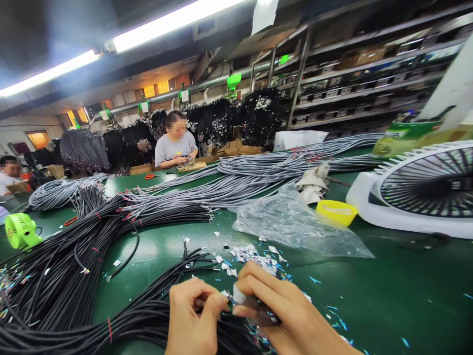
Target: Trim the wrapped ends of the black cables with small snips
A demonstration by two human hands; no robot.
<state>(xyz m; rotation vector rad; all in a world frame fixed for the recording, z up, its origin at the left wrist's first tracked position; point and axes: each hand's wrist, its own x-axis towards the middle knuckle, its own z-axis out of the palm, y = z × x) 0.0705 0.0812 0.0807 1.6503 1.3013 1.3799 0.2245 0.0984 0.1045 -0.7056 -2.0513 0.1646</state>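
Observation:
At the lower middle, my left hand [195, 313] is closed in a pinch, its fingertips on what looks like the end of a black cable, mostly hidden by the fingers. Close beside it, my right hand [283, 305] is closed around a small dark tool [264, 315], blurred, so its kind does not show. A pale greyish piece shows at the right fingertips. Black cables [148, 305] lie bundled to the left and run beneath both hands. Behind the hands are scattered foil scraps [254, 254] and small blue bits of wire sheath.
Grey cables [236, 180] stretch across the green table [414, 291]. Further right are a clear plastic bag [295, 222], a yellow bowl [336, 212], a crumpled cloth [313, 182] and a white fan [424, 187]. A green fan [22, 230] stands left. A person [175, 143] sits opposite.

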